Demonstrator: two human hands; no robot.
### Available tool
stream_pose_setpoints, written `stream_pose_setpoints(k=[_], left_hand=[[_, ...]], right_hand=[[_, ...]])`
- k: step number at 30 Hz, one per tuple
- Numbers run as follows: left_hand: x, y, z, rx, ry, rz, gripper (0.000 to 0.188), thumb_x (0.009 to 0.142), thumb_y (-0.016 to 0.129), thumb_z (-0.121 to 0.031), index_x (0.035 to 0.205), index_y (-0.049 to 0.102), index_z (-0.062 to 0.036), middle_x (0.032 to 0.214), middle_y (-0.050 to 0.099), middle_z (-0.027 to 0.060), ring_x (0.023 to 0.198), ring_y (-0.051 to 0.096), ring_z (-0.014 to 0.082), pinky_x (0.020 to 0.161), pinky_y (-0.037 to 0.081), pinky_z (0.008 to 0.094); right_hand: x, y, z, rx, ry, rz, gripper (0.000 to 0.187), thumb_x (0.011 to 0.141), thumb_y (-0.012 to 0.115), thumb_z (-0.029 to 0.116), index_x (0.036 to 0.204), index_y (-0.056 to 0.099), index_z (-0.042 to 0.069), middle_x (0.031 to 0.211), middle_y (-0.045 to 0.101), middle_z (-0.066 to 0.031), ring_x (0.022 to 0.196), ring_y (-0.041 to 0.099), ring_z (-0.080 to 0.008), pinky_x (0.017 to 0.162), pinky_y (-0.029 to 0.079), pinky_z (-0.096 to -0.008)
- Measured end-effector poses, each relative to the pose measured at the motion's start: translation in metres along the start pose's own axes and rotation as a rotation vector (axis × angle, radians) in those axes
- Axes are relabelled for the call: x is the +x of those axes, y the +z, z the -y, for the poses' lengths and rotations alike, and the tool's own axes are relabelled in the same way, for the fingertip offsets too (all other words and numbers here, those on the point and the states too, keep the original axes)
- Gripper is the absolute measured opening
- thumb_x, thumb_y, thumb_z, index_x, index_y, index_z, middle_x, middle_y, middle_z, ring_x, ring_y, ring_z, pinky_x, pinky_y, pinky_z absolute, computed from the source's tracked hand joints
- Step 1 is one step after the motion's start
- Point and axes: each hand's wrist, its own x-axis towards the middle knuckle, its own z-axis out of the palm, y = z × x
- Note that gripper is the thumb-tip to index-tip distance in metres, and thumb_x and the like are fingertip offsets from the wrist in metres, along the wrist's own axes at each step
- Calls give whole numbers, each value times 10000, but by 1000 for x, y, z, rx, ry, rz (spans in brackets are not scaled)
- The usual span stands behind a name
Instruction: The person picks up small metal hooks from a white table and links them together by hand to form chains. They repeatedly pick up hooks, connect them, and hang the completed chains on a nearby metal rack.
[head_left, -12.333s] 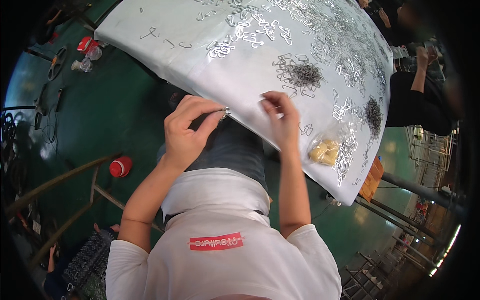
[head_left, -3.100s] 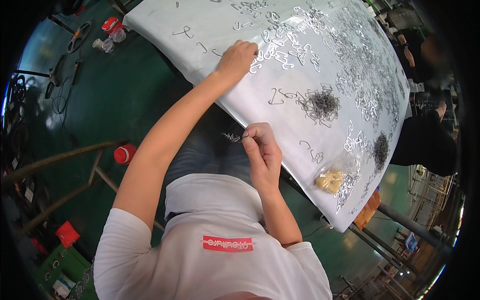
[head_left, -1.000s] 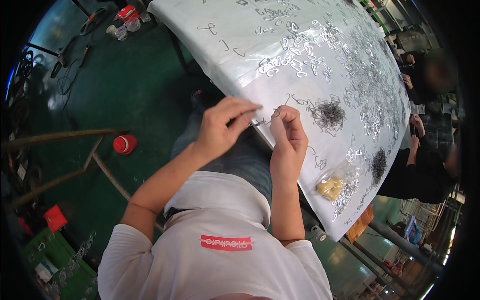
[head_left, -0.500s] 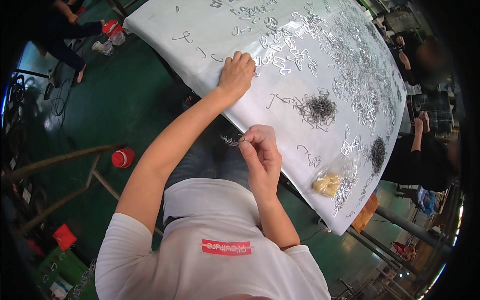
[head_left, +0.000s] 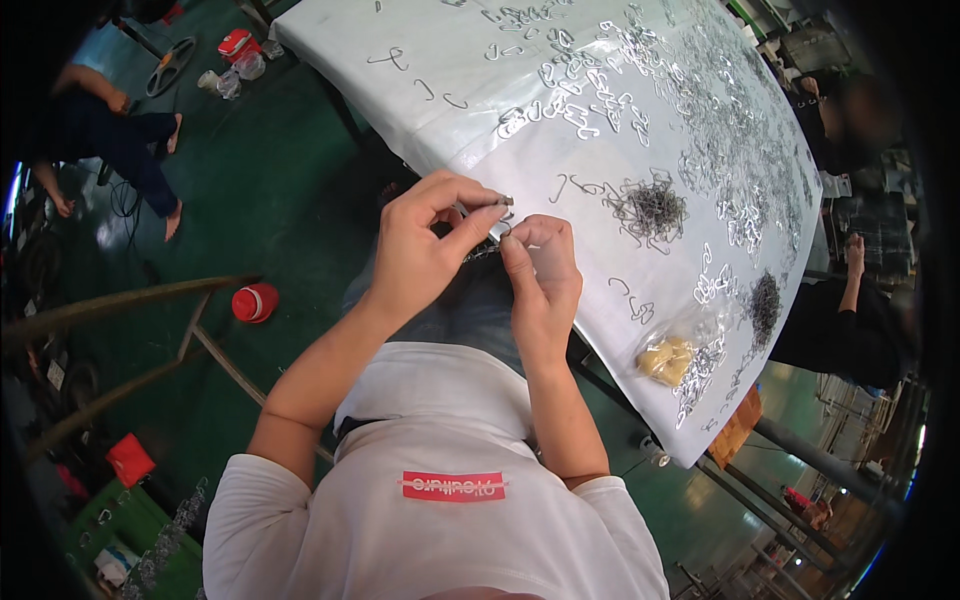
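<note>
In front of me, just off the table's near edge, my left hand (head_left: 425,240) pinches a small metal piece (head_left: 508,202) between thumb and forefinger. Close beside it, my right hand (head_left: 543,272) has thumb and fingers closed on a curved metal hook (head_left: 504,234). Below the fingertips hangs a short cluster of shiny linked metal pieces (head_left: 482,251), partly hidden by my hands. The two sets of fingertips nearly meet. A dark pile of wire hooks (head_left: 655,208) lies on the white-covered table (head_left: 560,185), right of my hands.
Shiny metal clips (head_left: 600,100) spread over the table's far part. A second dark pile (head_left: 764,308) and a clear bag with yellow lumps (head_left: 668,358) lie to the right. People work at the right and sit at the left. A red container (head_left: 254,303) stands on the floor.
My left hand has come back from the table edge near the clips to meet my right hand, and now pinches a small metal piece. My right hand has moved slightly up and right.
</note>
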Motion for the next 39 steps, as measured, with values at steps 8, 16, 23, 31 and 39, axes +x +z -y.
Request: stream_pose_setpoints(k=[8, 16, 23, 31, 39], left_hand=[[-14, -7, -12, 89, 162, -35, 89, 801, 714, -32, 889, 723, -45, 824, 686, 24, 691, 602, 101, 593, 453, 238], [-21, -21, -22, 183, 154, -112, 70, 808, 715, -42, 878, 721, -41, 765, 662, 21, 650, 586, 96, 580, 447, 237], [-18, -30, -19, 258, 160, -182, 67, 808, 724, -56, 872, 715, -37, 751, 649, 22, 630, 567, 91, 564, 434, 239], [-20, -49, -28, 340, 179, -238, 86, 821, 703, -36, 905, 719, -37, 838, 685, 25, 674, 591, 87, 602, 459, 232], [-23, -77, -40, 340, 280, -392, 104, 789, 714, -1, 887, 705, -33, 827, 675, 52, 700, 622, 156, 582, 460, 265]], right_hand=[[-2, -7, -6, -253, -137, 71, 100, 883, 671, 138, 905, 643, 45, 951, 565, -36, 806, 555, -131, 624, 420, -266], [84, -60, -64, -1045, 314, -102, 210, 863, 656, 244, 922, 721, 54, 918, 705, -147, 814, 672, -310, 741, 512, -411], [112, -51, -89, -1151, 192, 120, 229, 877, 608, 196, 982, 671, 2, 896, 686, -165, 816, 664, -321, 745, 504, -412], [61, 5, 17, 170, 190, 419, 143, 868, 667, 82, 977, 637, -5, 816, 634, -48, 721, 588, -96, 615, 472, -247], [44, 70, 86, 280, 251, 482, 152, 906, 650, 125, 948, 618, -18, 823, 629, -46, 723, 597, -93, 549, 446, -211]])
